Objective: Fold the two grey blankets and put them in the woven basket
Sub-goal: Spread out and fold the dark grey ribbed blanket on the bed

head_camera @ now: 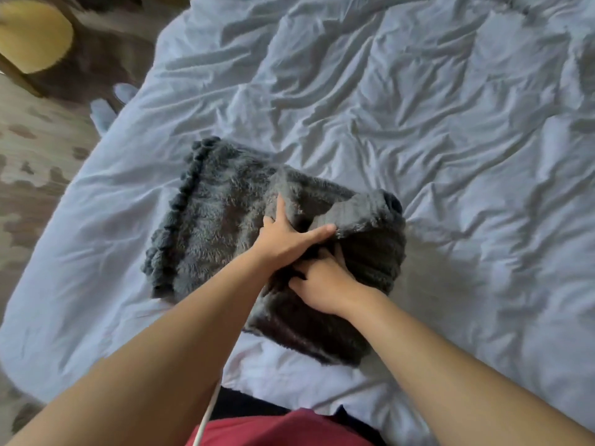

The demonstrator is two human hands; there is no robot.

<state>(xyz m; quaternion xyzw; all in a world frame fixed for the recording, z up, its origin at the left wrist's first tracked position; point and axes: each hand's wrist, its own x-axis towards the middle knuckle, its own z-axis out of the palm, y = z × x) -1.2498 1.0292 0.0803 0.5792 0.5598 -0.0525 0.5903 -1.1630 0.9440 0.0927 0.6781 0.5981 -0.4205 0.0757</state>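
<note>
Two grey blankets lie stacked on the white bed. The fluffy one with a pom-pom edge lies folded underneath, to the left. A darker ribbed blanket lies over it on the right, with a flap lifted at its far edge. My left hand rests on the blankets with fingers spread, the thumb lying under that lifted flap. My right hand is just in front of it, its fingers curled and dug into a fold of the ribbed blanket. No woven basket is in view.
The wrinkled white duvet covers the bed to the right and far side. The bed's left edge drops to a patterned floor. A yellow round seat stands at the far left, with pale slippers beside the bed.
</note>
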